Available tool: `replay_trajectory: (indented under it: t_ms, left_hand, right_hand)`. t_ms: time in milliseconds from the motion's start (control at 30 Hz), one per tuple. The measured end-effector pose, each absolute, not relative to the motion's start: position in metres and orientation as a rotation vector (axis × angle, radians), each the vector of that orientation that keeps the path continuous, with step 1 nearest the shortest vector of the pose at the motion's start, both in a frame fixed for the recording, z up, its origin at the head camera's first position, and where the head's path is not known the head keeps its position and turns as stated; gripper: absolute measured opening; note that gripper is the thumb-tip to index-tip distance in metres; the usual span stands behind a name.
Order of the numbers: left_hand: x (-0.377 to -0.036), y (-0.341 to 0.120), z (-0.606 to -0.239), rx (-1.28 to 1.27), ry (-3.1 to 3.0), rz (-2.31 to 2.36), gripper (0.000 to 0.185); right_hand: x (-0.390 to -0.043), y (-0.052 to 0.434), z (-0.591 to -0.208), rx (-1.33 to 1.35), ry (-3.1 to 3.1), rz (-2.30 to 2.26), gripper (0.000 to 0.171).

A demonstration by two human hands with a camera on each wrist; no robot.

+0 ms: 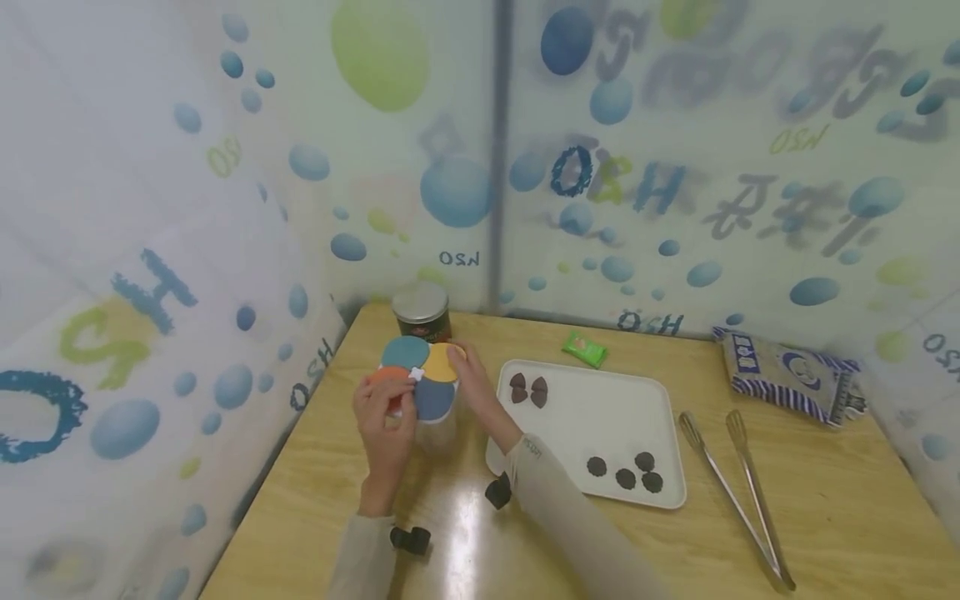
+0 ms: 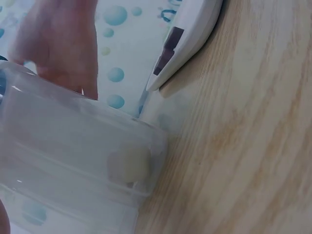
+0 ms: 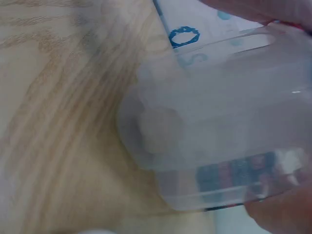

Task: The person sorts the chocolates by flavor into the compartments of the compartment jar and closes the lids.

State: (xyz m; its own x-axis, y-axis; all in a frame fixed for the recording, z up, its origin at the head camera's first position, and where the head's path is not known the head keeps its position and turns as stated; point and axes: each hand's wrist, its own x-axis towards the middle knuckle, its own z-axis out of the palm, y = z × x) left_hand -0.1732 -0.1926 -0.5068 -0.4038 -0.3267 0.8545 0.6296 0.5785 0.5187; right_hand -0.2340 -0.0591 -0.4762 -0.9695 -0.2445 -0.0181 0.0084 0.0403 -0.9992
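Observation:
A clear plastic four-compartment container (image 2: 73,141) with round-lobed lids in teal, yellow, orange and blue (image 1: 435,400) stands on the left part of the table. My left hand (image 1: 386,421) bends its fingers over the orange lid (image 1: 386,376), the thumb by the middle. On the other side, my right hand (image 1: 480,387) grips the container by the yellow lid (image 1: 444,363). Low inside the clear wall, a pale block-like piece (image 2: 135,163) shows in the left wrist view. Whether the orange lid is raised is hard to tell, as fingers cover it.
Behind the container stands a dark tin (image 1: 422,312) with a silver lid. A white tray (image 1: 555,433) with brown pieces lies right of centre. Metal tongs (image 1: 738,492), a green packet (image 1: 585,349) and a striped bag (image 1: 787,375) lie around it. Printed curtains border the table.

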Motion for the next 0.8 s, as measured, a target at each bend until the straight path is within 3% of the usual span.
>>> replay_trajectory:
  t_ms: [433, 800]
  left_hand:
    - [-0.176, -0.193, -0.503, -0.248, -1.707, -1.024, 0.026]
    - [-0.172, -0.197, -0.476, -0.094, -1.798, -1.498, 0.037]
  right_hand:
    - [-0.231, -0.066, -0.494, -0.271, 2.087, -2.141, 0.048]
    - [-0.211, -0.067, -0.493, -0.174, 2.135, -2.149, 0.049]
